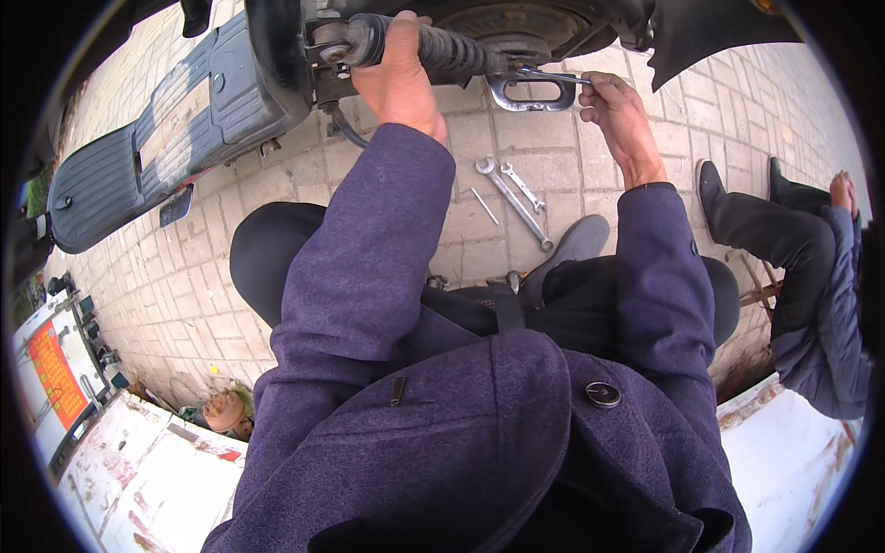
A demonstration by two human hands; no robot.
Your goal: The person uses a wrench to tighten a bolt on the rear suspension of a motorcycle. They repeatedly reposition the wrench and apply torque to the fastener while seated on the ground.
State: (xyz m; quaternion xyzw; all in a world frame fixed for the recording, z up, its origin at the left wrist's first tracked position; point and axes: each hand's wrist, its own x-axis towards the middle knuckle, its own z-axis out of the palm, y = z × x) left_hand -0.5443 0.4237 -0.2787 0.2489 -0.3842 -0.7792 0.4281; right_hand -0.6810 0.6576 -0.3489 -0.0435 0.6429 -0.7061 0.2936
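My left hand is wrapped round the upper part of a black shock absorber with a coil spring, fixed beside the wheel of a scooter or similar vehicle. Between the thumb and fingers of my right hand is a slim metal wrench. Its far end meets the shock absorber's lower mount, where the bolt is too small to make out. Just below that mount sits a metal bracket with an oblong opening.
On the paving before me lie a large wrench, a smaller wrench and a thin metal rod. The vehicle's ribbed footboard extends left. A person in dark trousers sits at right. White, stained panels stand behind me.
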